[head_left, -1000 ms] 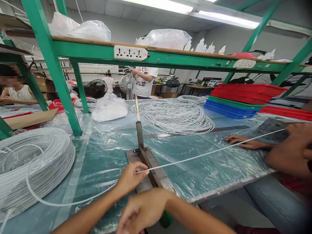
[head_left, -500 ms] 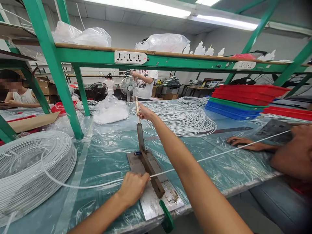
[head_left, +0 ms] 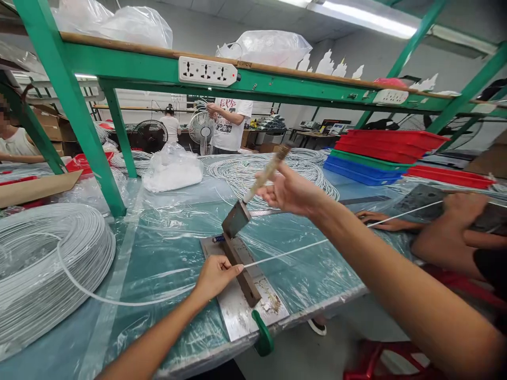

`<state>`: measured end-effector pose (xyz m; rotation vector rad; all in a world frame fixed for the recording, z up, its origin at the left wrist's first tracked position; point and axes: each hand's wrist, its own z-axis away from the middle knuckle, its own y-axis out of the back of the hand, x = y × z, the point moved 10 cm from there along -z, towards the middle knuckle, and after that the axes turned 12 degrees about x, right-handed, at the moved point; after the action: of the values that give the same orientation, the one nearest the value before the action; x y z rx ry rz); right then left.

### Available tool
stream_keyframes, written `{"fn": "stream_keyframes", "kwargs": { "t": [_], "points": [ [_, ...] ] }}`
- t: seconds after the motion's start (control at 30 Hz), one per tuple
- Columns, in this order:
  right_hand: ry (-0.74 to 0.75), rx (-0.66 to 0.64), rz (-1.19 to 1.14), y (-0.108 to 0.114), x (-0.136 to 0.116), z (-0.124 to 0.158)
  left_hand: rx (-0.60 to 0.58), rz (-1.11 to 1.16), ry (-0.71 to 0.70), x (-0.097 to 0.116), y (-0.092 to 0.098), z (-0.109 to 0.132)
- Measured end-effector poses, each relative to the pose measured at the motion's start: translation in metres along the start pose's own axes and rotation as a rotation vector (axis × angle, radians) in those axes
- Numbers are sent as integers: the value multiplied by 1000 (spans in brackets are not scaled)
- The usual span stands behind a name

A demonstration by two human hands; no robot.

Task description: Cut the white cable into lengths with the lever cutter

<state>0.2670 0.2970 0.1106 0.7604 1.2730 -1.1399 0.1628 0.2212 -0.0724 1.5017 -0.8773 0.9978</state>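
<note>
My left hand is closed on a white cable, thumb and fingers pinching it just left of the cutter's steel bar. The bench-mounted lever cutter sits on a metal plate, its blade arm tilted up to the right. My right hand is on the cutter's handle, fingers curled at it and slightly blurred. From a big coil of white cable at left, the cable runs to my left hand, across the bar, behind my right forearm, towards a co-worker's hand at right.
A green clamp grips the table's front edge. More looped cable lies behind the cutter, beside a plastic bag. Red, green and blue trays are stacked at back right. A green shelf beam spans overhead; its post stands at left.
My right hand has moved right and towards me with the handle, so the blade arm leans further right. My left hand stays on the cable by the bar. The view has shifted slightly.
</note>
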Motion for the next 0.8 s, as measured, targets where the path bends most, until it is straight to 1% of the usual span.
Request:
{"fn": "stream_keyframes", "kwargs": {
  "t": [0.13, 0.2, 0.3, 0.37, 0.43, 0.53, 0.6, 0.63, 0.73, 0.8],
  "points": [
    [-30, -108, 16, 14, 39, 62, 92, 1, 77, -15, 0, -8],
    [-70, -118, 29, 23, 65, 86, 144, -30, 101, -18, 2, -9],
    [-180, -22, 31, 41, 104, 110, 204, -88, 113, -15, 6, -7],
    [-247, 61, 14, 48, 125, 123, 227, -126, 104, -11, 9, -6],
    [-321, 125, 6, 48, 142, 133, 241, -158, 91, -8, 10, -4],
    [-458, 148, 30, 39, 165, 146, 249, -193, 84, -5, 12, -2],
    [-511, 137, 87, 33, 172, 150, 246, -206, 77, -4, 12, -1],
    [-504, 131, 133, 32, 171, 150, 243, -209, 72, -3, 11, -1],
    [-392, 109, 324, 31, 160, 145, 238, -209, 53, -1, 10, -1],
    [-322, 107, 394, 32, 158, 144, 242, -206, 41, 0, 10, 0]
  ]
}}
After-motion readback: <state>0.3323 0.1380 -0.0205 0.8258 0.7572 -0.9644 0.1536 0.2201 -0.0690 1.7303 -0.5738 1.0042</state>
